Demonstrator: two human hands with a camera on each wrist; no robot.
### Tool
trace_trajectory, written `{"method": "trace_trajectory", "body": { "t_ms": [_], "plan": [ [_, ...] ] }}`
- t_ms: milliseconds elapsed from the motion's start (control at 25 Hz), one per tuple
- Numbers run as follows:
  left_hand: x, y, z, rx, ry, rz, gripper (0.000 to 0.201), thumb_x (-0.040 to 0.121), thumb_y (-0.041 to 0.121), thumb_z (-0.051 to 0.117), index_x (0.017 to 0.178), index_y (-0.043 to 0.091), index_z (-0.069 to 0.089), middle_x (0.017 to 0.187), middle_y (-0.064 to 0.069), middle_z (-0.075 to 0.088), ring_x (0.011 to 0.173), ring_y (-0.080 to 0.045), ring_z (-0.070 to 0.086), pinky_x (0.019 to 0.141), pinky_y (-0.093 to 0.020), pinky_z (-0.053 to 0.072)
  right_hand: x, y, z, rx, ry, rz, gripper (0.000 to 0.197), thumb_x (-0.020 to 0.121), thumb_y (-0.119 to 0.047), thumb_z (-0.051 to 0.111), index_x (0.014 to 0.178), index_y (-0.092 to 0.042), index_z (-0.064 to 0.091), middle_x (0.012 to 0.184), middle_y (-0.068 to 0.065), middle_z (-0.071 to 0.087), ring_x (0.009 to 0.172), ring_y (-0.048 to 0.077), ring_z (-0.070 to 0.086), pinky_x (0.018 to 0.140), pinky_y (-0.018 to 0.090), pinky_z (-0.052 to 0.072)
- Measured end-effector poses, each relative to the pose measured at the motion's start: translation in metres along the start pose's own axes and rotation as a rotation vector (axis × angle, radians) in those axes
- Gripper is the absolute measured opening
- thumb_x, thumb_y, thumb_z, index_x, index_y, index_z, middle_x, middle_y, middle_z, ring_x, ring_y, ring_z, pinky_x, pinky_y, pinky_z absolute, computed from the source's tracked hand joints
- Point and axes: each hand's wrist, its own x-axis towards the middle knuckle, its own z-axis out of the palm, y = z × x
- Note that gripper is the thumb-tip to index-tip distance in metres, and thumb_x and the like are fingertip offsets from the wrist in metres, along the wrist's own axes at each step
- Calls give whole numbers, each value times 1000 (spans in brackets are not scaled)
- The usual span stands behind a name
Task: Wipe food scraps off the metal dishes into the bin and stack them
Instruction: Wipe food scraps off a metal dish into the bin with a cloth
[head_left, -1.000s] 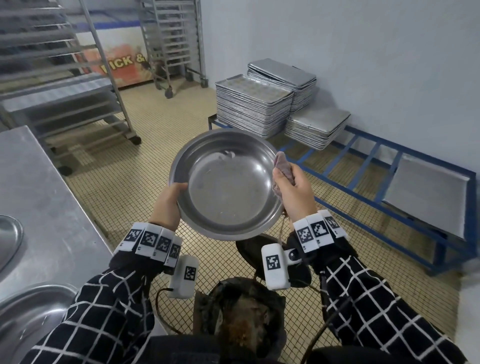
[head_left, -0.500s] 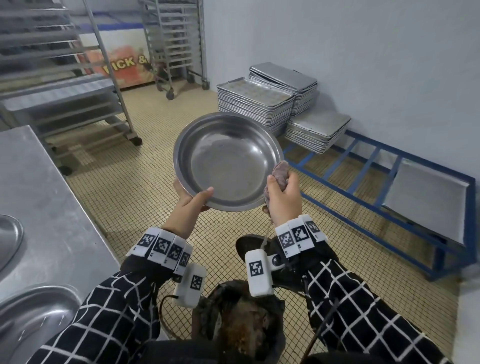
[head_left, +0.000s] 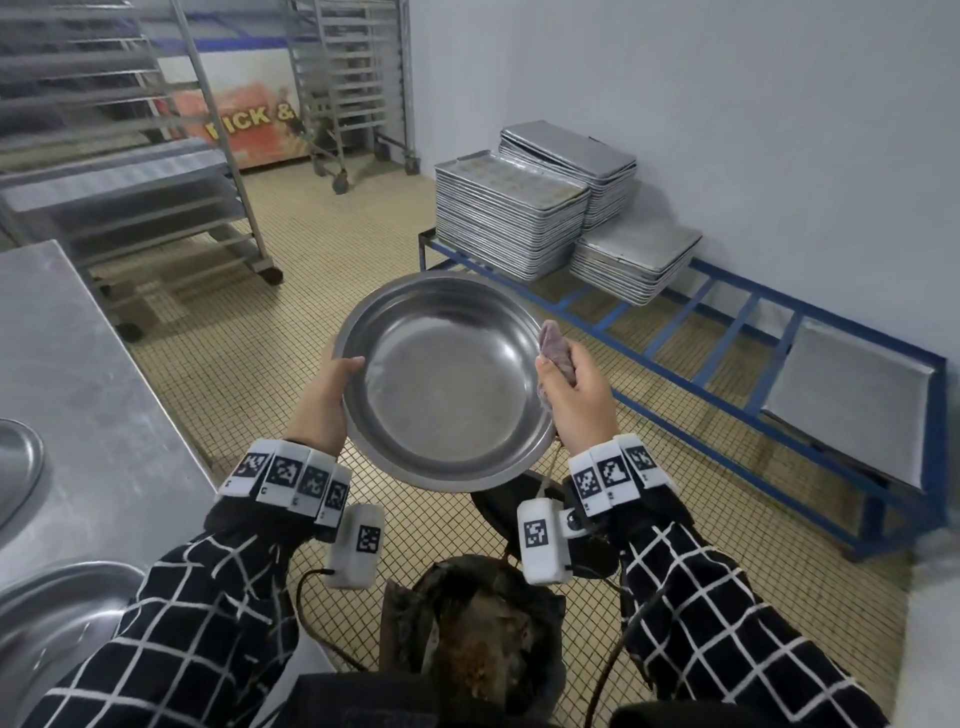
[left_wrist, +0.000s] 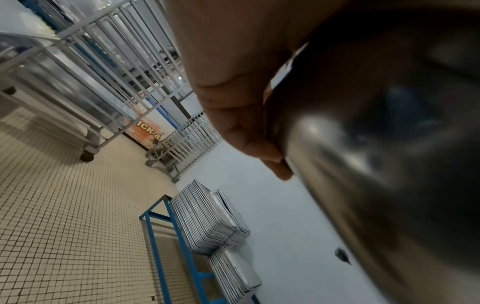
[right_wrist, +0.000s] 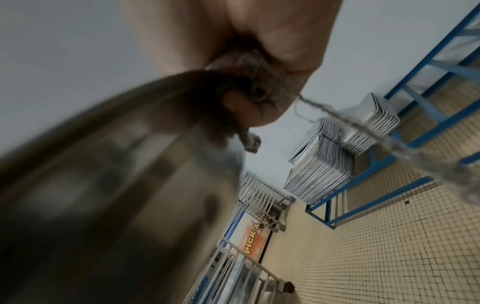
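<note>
Wiping the dish above the bin

The metal dish (head_left: 447, 379) is held tilted over the bin (head_left: 475, 644). Left hand (head_left: 324, 400) grips its rim; right hand (head_left: 576, 400) grips a cloth (head_left: 556, 348). Wipe down so scraps fall in.

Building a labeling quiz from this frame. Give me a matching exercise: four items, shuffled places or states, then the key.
Column A
1. metal dish
2. rag
3. bin
4. baking trays

Column B
a. stacked on the blue rack by the wall
b. on the floor below the hands, brown scraps inside
c. held at its left rim by the left hand, inside looks wiped
d. bunched in the right hand at the dish's right rim

Pairs: 1-c, 2-d, 3-b, 4-a
</note>
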Motion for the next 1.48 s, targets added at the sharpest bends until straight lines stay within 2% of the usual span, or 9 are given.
{"method": "trace_trajectory", "body": {
  "t_ms": [160,280,360,480,720,960,1120,1280,1480],
  "plan": [
    [-9,-4,15,16,62,44,50,89,46,36,128,18,50,114,-9,59,105,-26,57,88,-39,48,-6,-8,19,77,82,-1,24,97,-29,51,120,-23,51,95,-17,59,86,-3,58,71,13,44],
    [-13,-4,28,79,-27,19,53,101,35,34,147,10,25,114,2,53,109,-17,51,85,-19,47,-4,-13,26,86,118,-22,34,97,-30,50,129,-19,45,100,-14,58,87,-7,55,73,13,45],
    [-12,-9,31,157,-107,67,45,101,29,38,141,10,34,123,-3,53,106,-14,54,67,-4,46,-3,-16,27,87,145,-42,38,97,-29,50,132,-15,44,109,-7,61,93,-1,58,81,19,50],
    [-10,-13,27,217,-180,101,18,96,30,48,114,25,51,140,-10,41,109,-14,56,71,-6,49,-3,-17,22,109,159,-58,38,97,-26,50,133,-17,43,116,-6,59,100,3,58,89,24,49],
    [1,8,-1,-129,-240,-17,88,67,45,66,142,17,31,113,-13,59,87,-25,66,74,-36,58,10,-17,-15,-17,-21,-89,20,97,-27,51,116,-27,54,102,-14,63,95,1,61,82,22,49],
    [-13,10,0,113,-169,-42,33,96,38,46,103,11,63,75,-4,66,61,-14,63,73,-30,54,3,1,-21,-61,-91,-139,19,97,-34,49,114,-30,55,94,-10,66,80,1,64,72,25,52],
    [-18,8,13,27,-37,35,37,100,31,38,129,12,50,105,-7,63,83,-11,61,65,-13,49,-14,7,-8,16,-135,-32,35,100,-39,37,132,-28,43,83,-9,58,60,-4,56,56,16,47],
    [-18,15,21,38,69,153,49,102,23,33,149,19,17,108,22,45,91,11,45,71,4,37,-30,12,4,-43,-273,-23,33,101,-36,38,132,-46,36,95,-14,63,90,8,65,67,15,56],
    [-11,19,16,71,78,190,47,102,22,31,145,21,13,107,8,49,98,-6,55,80,-19,49,-28,18,16,-467,-231,-342,47,98,-38,40,143,-24,37,128,5,50,117,14,47,100,28,43]
  ]
}}
